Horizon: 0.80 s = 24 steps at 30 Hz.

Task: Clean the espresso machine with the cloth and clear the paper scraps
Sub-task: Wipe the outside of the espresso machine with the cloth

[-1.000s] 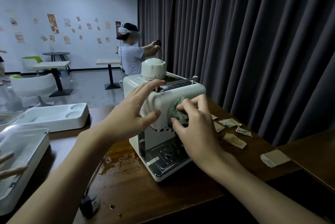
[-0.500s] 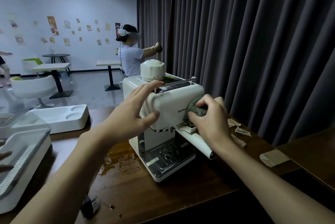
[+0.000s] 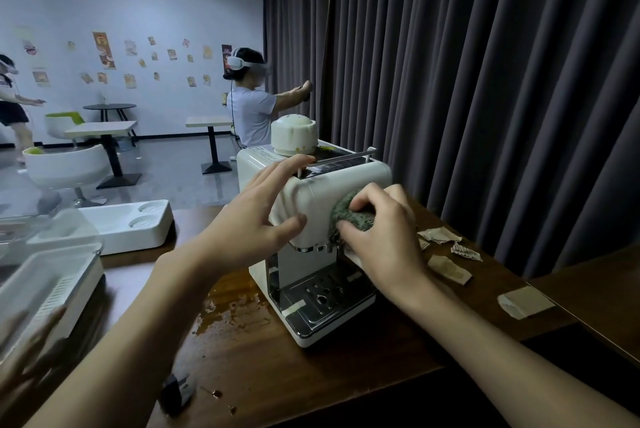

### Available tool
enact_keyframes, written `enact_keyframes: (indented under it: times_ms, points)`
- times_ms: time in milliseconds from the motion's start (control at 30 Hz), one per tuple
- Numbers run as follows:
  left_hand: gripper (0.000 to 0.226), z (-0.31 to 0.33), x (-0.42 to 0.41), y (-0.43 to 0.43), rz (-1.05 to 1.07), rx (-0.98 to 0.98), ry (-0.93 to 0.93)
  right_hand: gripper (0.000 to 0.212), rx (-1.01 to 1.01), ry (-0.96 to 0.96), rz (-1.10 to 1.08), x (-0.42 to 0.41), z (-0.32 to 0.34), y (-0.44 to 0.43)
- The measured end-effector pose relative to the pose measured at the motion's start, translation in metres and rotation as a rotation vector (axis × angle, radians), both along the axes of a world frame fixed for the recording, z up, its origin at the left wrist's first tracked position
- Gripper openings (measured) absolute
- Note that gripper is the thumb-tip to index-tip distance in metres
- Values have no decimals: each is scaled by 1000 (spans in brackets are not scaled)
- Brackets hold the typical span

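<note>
Left hand [image 3: 249, 219]: open, fingers spread across the upper left corner of the espresso machine [image 3: 311, 193], thumb on its front face, holding nothing. I read it as a brace. The machine stands mid-table, cream body, front toward the worker. Grey-green cloth [image 3: 348, 216]: bunched against the right part of the front panel, just above the chrome underside. Right hand [image 3: 384, 240]: fingers curled round the cloth, pressing it in. Step in hand looks like wiping the front face. To do it well the brace should be firm, since a wet patch [image 3: 228, 316] lies at the machine's left foot and the base could skid. Overlapping passes out to the rounded edges would suit, with the cloth turned to a clean side. The white domed cap [image 3: 293, 134] on top looks smeared and likely needs a pass too. Surface: dark wood table [image 3: 277, 375], with white trays [image 3: 121, 223] at the left and brown specks near the front edge. Paper scraps [image 3: 446, 268] lie right of the machine, one larger scrap [image 3: 524, 301] well apart toward the right edge. None look gathered yet. Room: pale wall with posters and café tables at left, a person in a headset [image 3: 251, 108] behind the machine, and a dark pleated curtain [image 3: 485, 81] at right.
</note>
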<state>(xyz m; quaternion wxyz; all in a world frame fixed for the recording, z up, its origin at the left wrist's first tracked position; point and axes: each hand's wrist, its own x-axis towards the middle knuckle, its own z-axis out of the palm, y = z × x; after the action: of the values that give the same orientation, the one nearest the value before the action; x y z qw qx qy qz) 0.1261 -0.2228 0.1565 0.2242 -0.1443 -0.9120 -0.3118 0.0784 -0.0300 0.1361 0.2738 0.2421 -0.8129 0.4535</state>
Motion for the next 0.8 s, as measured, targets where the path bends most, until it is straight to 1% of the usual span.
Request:
enact_keyframes:
  times_ms: [67,233,433,567,667,733,800]
  points:
    - [73,0,0,0,2,-7,1,19,-13,-23,-46,-11,4,8]
    - [73,0,1,0,0,-19,2,25,-95,-34,-177,-42,8,27]
    - [73,1,1,1,5,-34,6,34,-141,-13,-203,-41,8,22]
    - [74,0,2,3,8,-31,2,37,-78,107,-87,-10,9,1]
    - [76,1,3,3,-1,25,-16,38,8,225,29,19,6,-19]
    - [71,2,4,3,-22,88,-32,36,35,249,68,27,4,-23]
    - [67,2,5,2,-32,113,-36,33,11,233,80,23,4,-19]
